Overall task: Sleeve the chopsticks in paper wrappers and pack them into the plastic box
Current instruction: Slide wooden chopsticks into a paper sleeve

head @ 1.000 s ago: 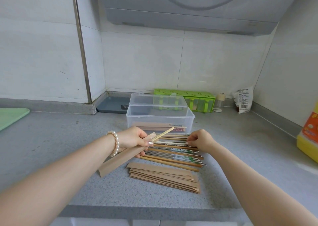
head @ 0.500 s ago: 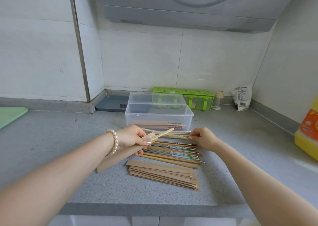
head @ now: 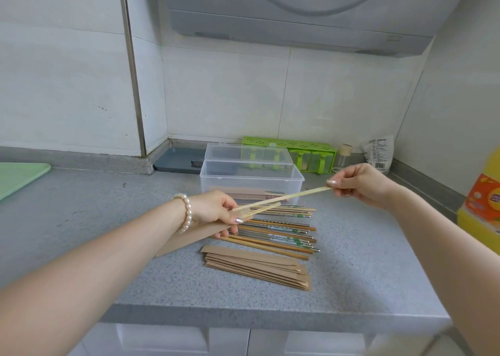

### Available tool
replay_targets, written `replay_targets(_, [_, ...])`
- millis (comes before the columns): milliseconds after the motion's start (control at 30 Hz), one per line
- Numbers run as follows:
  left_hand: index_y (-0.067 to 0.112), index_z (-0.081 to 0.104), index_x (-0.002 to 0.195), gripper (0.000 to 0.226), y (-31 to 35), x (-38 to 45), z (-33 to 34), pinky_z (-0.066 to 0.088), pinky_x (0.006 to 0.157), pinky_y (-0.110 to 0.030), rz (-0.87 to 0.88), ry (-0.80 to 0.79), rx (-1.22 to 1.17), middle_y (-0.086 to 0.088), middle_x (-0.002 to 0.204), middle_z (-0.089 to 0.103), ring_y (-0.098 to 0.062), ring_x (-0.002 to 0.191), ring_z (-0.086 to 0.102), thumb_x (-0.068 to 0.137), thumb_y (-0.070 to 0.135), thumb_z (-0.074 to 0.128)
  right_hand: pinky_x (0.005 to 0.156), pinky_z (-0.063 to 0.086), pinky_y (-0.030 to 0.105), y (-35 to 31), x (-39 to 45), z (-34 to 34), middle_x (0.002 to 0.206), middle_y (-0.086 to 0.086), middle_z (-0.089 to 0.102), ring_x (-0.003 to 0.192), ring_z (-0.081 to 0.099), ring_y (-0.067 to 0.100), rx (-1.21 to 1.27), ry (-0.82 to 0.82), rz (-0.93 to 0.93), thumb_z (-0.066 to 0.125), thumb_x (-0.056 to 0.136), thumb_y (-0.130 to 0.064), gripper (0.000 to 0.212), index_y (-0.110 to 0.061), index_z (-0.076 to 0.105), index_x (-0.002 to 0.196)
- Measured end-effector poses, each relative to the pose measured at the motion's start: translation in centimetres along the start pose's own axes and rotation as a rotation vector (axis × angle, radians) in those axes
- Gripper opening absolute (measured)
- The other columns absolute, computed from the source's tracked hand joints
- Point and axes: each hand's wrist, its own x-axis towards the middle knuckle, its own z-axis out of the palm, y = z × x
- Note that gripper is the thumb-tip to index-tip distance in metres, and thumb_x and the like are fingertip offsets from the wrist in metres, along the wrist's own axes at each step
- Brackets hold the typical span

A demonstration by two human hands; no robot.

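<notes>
My left hand [head: 216, 210] grips a brown paper wrapper [head: 189, 240] with one pale chopstick partly sleeved in its mouth. My right hand [head: 359, 183] pinches the far end of a second pale chopstick [head: 295, 196], whose near end lies at the wrapper's mouth. Loose chopsticks [head: 281, 232] of wood and metal lie in a row on the counter under my hands. A stack of empty wrappers [head: 259, 267] lies in front of them. The clear plastic box [head: 251, 183] stands open behind, with sleeved pairs inside.
The grey counter [head: 94, 220] ends in a front edge close to me. A green rack [head: 292, 150], a small jar [head: 343, 156] and a bag [head: 378, 155] stand by the back wall. A yellow bottle [head: 481, 212] stands at right, a green board [head: 19, 177] at left.
My right hand has picked a pale chopstick off the pile and lifted it up and to the right, its near end now at the wrapper's mouth. My left hand has hardly moved.
</notes>
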Motion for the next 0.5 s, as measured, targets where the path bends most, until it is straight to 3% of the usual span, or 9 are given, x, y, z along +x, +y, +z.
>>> replay_targets(167, [0.012,0.060,0.102,0.014,0.21,-0.43,0.11,0.055,0.057,-0.021,0.025,-0.024,0.039,-0.004,0.082,0.070,-0.011,0.063,0.065,0.090,0.007,0.056,0.044,0.038,0.016,0.36,-0.44,-0.42,0.050,0.008,0.059,0.050,0.044,0.016,-0.035,0.058,-0.012,0.071,0.062,-0.012,0.011,-0.002,0.068,0.064])
replay_targets(367, [0.009,0.062,0.095,0.007,0.11,-0.55,0.04,0.054,0.060,-0.023,0.000,-0.005,0.063,-0.004,0.081,0.070,-0.011,0.063,0.065,0.088,0.008,0.059,0.060,0.037,0.027,-0.14,-0.46,-0.81,0.051,0.007,0.060,0.064,0.043,0.023,-0.097,0.088,-0.039,0.075,0.056,-0.019,0.006,-0.014,0.073,0.056])
replay_targets(500, [0.005,0.062,0.099,0.012,0.15,-0.60,0.09,0.053,0.055,-0.020,-0.003,0.007,0.068,-0.005,0.082,0.070,-0.011,0.062,0.064,0.088,0.009,0.060,0.062,0.034,0.030,-0.54,-0.51,-0.59,0.051,0.007,0.060,0.066,0.042,0.024,-0.137,0.088,-0.077,0.076,0.055,-0.022,0.005,-0.017,0.073,0.054])
